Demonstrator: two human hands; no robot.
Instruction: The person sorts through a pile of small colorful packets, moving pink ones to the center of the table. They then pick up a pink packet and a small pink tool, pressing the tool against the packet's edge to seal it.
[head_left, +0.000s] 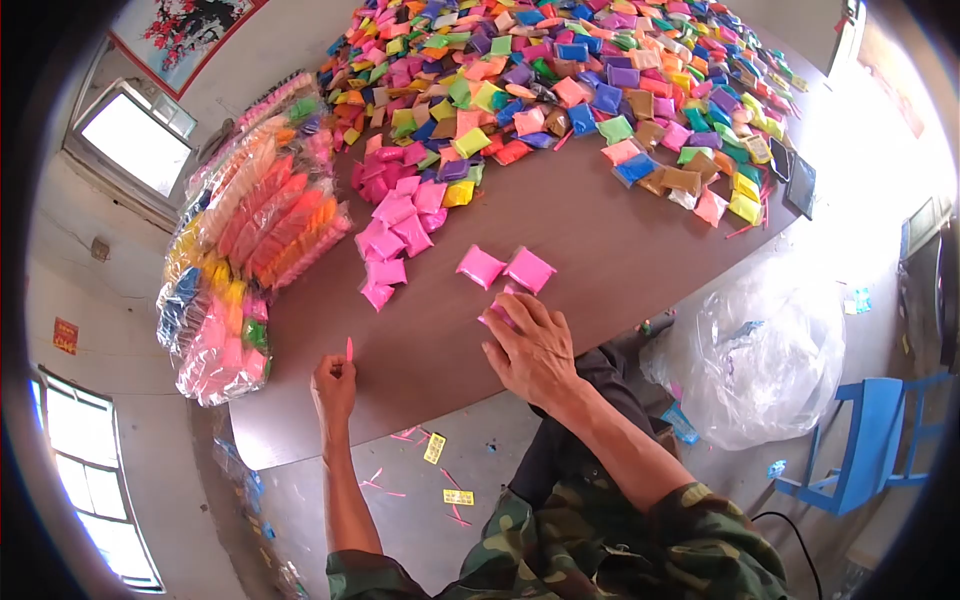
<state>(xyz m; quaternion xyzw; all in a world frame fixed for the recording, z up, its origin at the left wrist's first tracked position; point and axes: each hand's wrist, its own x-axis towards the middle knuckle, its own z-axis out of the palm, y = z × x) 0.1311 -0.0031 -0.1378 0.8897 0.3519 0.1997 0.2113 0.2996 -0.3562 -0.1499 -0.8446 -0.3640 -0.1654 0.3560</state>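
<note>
My left hand (pixel 335 385) is closed at the table's left front, pinching a small pink pointed plastic stick (pixel 350 349) that points up. My right hand (pixel 535 345) reaches over the table with its fingers curled on a pink packet (pixel 497 316), which they mostly cover. Just beyond those fingers lie two more pink packets, one on the left (pixel 481 266) and one on the right (pixel 529 270), side by side. To their left, a loose cluster of pink packets (pixel 393 240) trails toward the big pile.
A large heap of small coloured packets (pixel 560 80) covers the far side of the brown table (pixel 560 215). Clear bags of packets (pixel 270 230) line the left edge. Dark phone-like objects (pixel 801 185) lie at the right edge. A clear plastic bag (pixel 760 350) and blue chair (pixel 865 445) stand right.
</note>
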